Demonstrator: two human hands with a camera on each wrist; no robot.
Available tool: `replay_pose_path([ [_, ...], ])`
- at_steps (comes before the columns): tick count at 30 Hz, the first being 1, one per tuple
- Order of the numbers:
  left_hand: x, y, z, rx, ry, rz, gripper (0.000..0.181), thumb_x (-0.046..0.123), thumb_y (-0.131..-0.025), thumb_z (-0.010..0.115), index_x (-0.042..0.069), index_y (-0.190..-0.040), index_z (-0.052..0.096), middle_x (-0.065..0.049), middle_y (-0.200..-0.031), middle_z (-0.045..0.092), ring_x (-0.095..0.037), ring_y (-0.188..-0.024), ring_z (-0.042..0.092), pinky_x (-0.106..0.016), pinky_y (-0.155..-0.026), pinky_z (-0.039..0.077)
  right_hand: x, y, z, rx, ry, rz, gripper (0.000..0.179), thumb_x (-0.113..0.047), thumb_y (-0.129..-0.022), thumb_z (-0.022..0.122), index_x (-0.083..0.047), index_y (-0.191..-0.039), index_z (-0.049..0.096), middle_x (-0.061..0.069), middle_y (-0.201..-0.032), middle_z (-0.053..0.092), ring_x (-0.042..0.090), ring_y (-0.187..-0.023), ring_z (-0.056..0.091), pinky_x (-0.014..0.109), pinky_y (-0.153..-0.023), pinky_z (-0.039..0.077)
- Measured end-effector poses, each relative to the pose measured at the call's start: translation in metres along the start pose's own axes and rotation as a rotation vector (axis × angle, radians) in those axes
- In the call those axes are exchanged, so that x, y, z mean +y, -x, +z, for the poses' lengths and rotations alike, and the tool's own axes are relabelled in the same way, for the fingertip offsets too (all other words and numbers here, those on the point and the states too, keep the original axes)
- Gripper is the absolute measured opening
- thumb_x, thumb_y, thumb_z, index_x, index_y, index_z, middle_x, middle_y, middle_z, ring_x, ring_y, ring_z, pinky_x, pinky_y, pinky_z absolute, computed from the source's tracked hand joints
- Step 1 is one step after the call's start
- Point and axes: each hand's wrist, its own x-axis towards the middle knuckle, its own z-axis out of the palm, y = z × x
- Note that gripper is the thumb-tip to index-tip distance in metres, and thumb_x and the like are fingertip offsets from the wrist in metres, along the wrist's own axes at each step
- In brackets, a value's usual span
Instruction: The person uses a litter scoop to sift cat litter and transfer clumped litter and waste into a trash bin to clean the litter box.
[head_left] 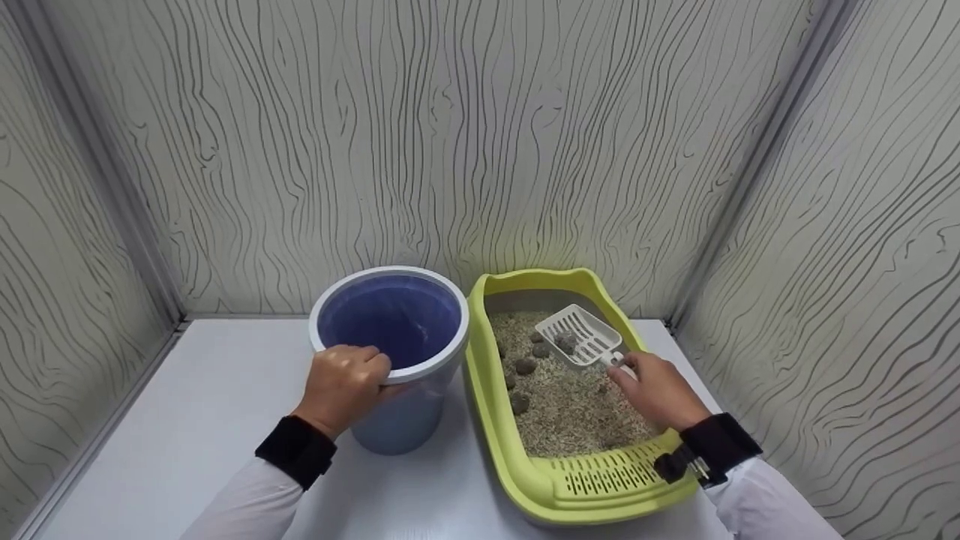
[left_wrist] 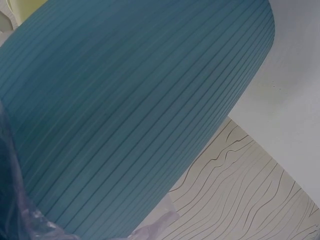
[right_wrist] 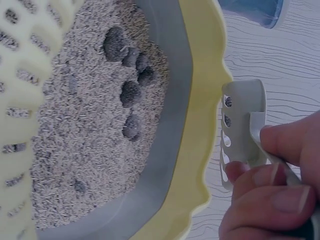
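Note:
My left hand (head_left: 345,386) grips the white rim of a blue waste bin (head_left: 397,427), fingers over its near left edge. In the left wrist view the ribbed bin wall (left_wrist: 135,100) fills much of the picture, and the hand is out of sight. My right hand (head_left: 664,390) pinches the handle of a white slotted litter scoop (head_left: 602,341), held above the yellow litter box (head_left: 495,424). A grey litter clump (head_left: 566,341) lies in the scoop. The right wrist view shows thumb and fingers (right_wrist: 270,195) around the handle. Several dark clumps (head_left: 525,366) lie on the litter (head_left: 577,416).
The bin stands directly left of the litter box on a white table (head_left: 202,420). A clear plastic liner (left_wrist: 45,225) shows at the bin's mouth. Wood-grain panels (head_left: 420,150) enclose the table at the back and both sides. A slotted step (head_left: 611,476) forms the box's near end.

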Motion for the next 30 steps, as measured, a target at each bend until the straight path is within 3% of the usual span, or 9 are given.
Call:
replay_pose_path([
  [11,0.0,0.0,0.0,0.002,0.017,-0.01,0.063,0.064,-0.075,0.082,0.016,-0.058,0.045,0.002,-0.051,0.048,-0.015,-0.042,0.045,-0.034,-0.043,0.037,-0.027,-0.009,-0.02,-0.007,-0.009,-0.079,0.03,-0.031,-0.103,0.062,-0.004,-0.111,0.072,0.008,-0.093,0.069,0.015,-0.073,0.057,0.033,-0.066,0.046],
  [19,0.0,-0.001,-0.001,0.014,-0.004,0.004,0.065,0.062,-0.075,0.084,0.016,-0.058,0.042,0.002,-0.051,0.047,-0.012,-0.042,0.038,-0.032,-0.043,0.036,-0.057,-0.015,-0.035,-0.048,-0.036,-0.095,0.037,-0.037,-0.104,0.061,-0.003,-0.116,0.07,0.003,-0.081,0.059,0.014,-0.063,0.05,0.032,-0.058,0.044],
  [30,0.0,-0.003,-0.002,-0.002,0.002,0.003,0.065,0.061,-0.07,0.088,0.016,-0.058,0.043,0.002,-0.052,0.048,-0.014,-0.043,0.045,-0.033,-0.045,0.038,-0.106,-0.026,-0.036,-0.081,-0.1,-0.147,0.034,-0.037,-0.103,0.062,-0.006,-0.116,0.069,-0.004,-0.072,0.047,0.011,-0.055,0.04,0.027,-0.051,0.038],
])
